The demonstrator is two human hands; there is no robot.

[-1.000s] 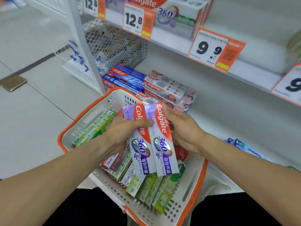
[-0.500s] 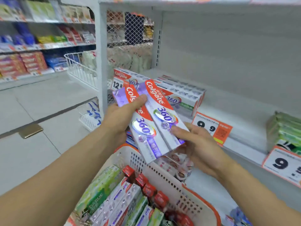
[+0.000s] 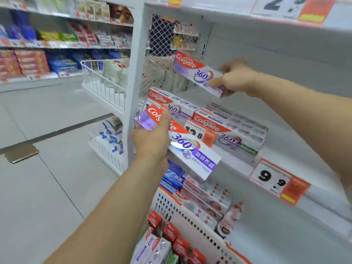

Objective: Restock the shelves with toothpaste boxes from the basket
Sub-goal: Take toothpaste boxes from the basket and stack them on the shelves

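A white wire bin (image 3: 103,86) hangs beside the aisle; a brass floor plate (image 3: 21,153) lies below.

Purple-and-white toothpaste boxes (image 3: 192,149) with red corners; white, orange-rimmed basket (image 3: 190,216)

Pale grey tiled floor (image 3: 47,187) with a dark strip and a brass plate (image 3: 21,153) at left. White shelving (image 3: 285,60) fills the right; stocked shelves (image 3: 57,44) line the far left.

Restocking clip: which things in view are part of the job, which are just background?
Job:
right hand holding purple Colgate box
left hand holding second purple box
basket
shelf stack

Background:
wire bin
far aisle shelves
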